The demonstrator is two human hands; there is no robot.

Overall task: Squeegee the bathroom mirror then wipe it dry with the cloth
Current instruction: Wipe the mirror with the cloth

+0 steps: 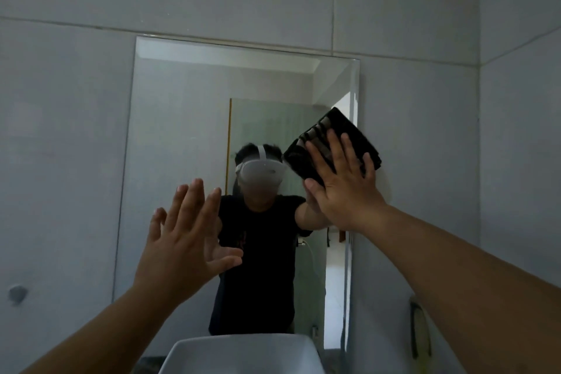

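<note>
Against the right edge of the mirror [182, 136], a dark folded cloth [361, 136] with pale stripes lies flat under the right hand [343, 188], whose spread fingers [349, 149] press it to the glass rather than curl around it. Part of the cloth overlaps the tiled wall [425, 130]. Further left, the left hand [185, 240] is raised, open and empty, above the white basin [243, 352].

A tall rectangular mirror [182, 146] with a bevelled edge was mounted on the grey wall. A folded dark cloth [349, 133] was pressed flat against its right edge, at mid-height.
</note>
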